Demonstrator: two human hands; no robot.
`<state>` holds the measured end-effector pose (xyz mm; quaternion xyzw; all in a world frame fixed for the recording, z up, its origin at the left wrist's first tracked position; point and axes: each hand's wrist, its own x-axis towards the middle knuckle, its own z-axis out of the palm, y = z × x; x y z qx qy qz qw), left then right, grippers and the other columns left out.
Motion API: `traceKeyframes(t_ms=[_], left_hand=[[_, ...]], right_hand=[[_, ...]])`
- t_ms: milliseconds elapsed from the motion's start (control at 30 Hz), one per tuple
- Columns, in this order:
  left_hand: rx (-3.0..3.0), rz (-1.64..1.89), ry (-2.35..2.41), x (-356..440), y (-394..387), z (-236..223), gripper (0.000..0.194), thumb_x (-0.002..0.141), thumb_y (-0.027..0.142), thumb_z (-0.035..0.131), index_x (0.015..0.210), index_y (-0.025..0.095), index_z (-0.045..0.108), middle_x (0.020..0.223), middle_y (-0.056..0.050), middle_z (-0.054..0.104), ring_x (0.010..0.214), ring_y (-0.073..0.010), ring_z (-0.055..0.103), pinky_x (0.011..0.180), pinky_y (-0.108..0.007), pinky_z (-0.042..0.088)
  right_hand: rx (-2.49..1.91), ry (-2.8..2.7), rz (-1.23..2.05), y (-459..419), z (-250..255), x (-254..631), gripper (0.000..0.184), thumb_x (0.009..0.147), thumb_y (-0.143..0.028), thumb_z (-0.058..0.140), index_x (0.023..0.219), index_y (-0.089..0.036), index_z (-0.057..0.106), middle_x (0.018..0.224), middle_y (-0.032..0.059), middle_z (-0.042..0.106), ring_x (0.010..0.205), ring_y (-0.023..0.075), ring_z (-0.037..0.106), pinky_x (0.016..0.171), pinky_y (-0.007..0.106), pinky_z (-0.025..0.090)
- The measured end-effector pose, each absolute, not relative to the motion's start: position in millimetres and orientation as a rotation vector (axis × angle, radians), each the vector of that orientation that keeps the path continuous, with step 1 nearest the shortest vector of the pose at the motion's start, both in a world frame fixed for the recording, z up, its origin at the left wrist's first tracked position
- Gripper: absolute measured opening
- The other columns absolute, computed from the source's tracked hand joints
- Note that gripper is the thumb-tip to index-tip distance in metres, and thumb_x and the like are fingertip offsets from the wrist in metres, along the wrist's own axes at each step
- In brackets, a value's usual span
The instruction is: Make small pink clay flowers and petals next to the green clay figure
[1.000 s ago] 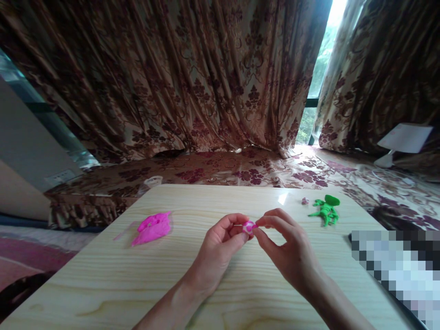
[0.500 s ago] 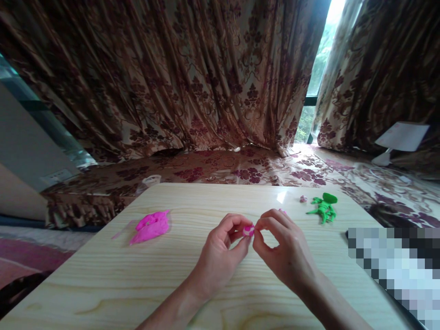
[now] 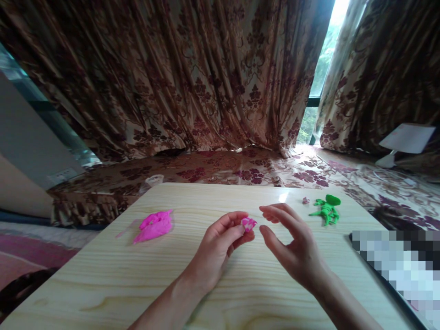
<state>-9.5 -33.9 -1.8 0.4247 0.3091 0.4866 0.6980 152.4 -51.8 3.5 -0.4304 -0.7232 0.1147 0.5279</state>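
Note:
My left hand [image 3: 220, 245] pinches a small pink and white clay piece [image 3: 248, 223] between thumb and fingertips, just above the light wooden table [image 3: 103, 279]. Just to its right, my right hand [image 3: 292, 243] hovers with thumb and forefinger apart, holding nothing and a little way off the piece. A larger lump of pink clay on clear wrap [image 3: 153, 225] lies on the table to the left. A green clay figure [image 3: 326, 208] and a tiny pink bit [image 3: 305, 200] rest near the far right corner.
A blurred flat object [image 3: 395, 270] lies at the table's right edge. Behind the table runs a patterned cushioned ledge [image 3: 220, 167] with a small clear cup [image 3: 151, 182] on it, and heavy patterned curtains [image 3: 192, 78]. A white lamp [image 3: 402, 142] stands at right.
My right hand, which pinched the small clay piece together with the left, has let go and drawn back to the right with fingers apart. The left hand keeps the piece.

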Motion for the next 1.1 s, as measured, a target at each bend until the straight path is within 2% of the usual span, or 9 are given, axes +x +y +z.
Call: traceKeyframes(t_ms=[167,400,600,867,967,1100], left_hand=[[0.957,1.041,0.668,-8,-36,0,0.021,0.079,0.021,0.056,0.098,0.014,0.062,0.096,-0.007,0.063,0.089,-0.0142,0.055,0.084,-0.028,0.044],[1.054,1.008,0.69,-8,-35,-5,0.023,0.081,0.024,0.055,0.101,0.015,0.061,0.098,-0.008,0.061,0.092,-0.0174,0.055,0.092,-0.038,0.04],[1.161,0.976,0.767,-8,-34,-7,0.025,0.08,0.026,0.057,0.101,0.015,0.06,0.096,-0.007,0.06,0.089,-0.0176,0.056,0.089,-0.036,0.04],[1.096,1.048,0.782,-10,-32,-6,0.025,0.079,0.025,0.058,0.102,0.015,0.058,0.095,-0.006,0.059,0.086,-0.0153,0.056,0.088,-0.033,0.042],[1.001,1.066,0.737,-11,-30,-7,0.028,0.079,0.023,0.058,0.105,0.015,0.057,0.095,-0.006,0.059,0.085,-0.0146,0.056,0.088,-0.033,0.042],[0.848,1.019,0.671,-12,-28,-8,0.028,0.08,0.02,0.056,0.107,0.015,0.056,0.096,-0.006,0.06,0.083,-0.0143,0.058,0.089,-0.034,0.044]], right_hand=[[-1.007,-1.832,0.24,-49,-3,148,0.027,0.079,-0.017,0.056,0.106,-0.023,0.06,0.096,0.006,0.054,0.09,0.0178,0.054,0.077,0.033,0.047],[-1.036,-1.885,0.207,-49,-5,150,0.013,0.084,-0.019,0.053,0.093,-0.02,0.062,0.089,0.0052,0.056,0.083,0.0164,0.053,0.072,0.031,0.045],[-1.067,-1.912,0.162,-49,-6,150,0.008,0.085,-0.016,0.05,0.083,-0.017,0.058,0.084,0.0042,0.055,0.08,0.0151,0.051,0.073,0.031,0.042],[-1.09,-1.64,0.031,-44,-1,161,0.005,0.082,-0.015,0.053,0.081,-0.017,0.058,0.082,0.0039,0.055,0.078,0.0149,0.053,0.071,0.03,0.044],[-1.071,-1.504,0.192,-45,2,162,0.006,0.082,-0.019,0.054,0.082,-0.018,0.06,0.082,0.0032,0.058,0.074,0.0134,0.056,0.065,0.026,0.047],[-1.058,-1.377,0.593,-47,0,154,0.01,0.084,-0.025,0.053,0.089,-0.019,0.06,0.072,0.0004,0.062,0.062,0.0108,0.059,0.056,0.022,0.049]])
